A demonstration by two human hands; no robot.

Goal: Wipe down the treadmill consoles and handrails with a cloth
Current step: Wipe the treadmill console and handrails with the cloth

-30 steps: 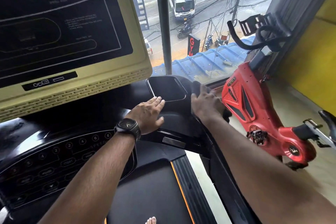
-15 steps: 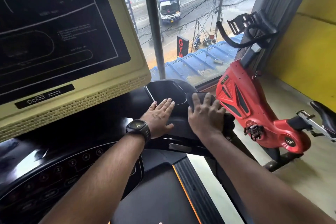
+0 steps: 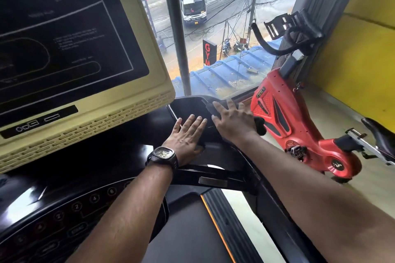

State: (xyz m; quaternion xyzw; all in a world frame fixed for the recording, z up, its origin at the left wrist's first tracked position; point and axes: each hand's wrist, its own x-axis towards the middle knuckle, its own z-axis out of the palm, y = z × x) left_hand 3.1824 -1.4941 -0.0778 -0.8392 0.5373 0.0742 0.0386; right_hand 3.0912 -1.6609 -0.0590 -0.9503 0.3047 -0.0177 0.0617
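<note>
Well, both hands are down at the right end of the treadmill console (image 3: 111,162). The right hand (image 3: 233,123) lies with its fingers spread and nearly straight on a dark cloth (image 3: 260,127), pressing it onto the console's right edge beside the shallow tray (image 3: 186,107). The left hand (image 3: 188,134), with a watch (image 3: 163,156) on its wrist, rests flat and empty at the tray's near edge. A red exercise bike (image 3: 284,117) stands just beyond that edge.

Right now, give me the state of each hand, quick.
Left hand: open, lying flat on the treadmill console.
Right hand: open, fingers spread, pressing the dark cloth against the console's edge.
</note>
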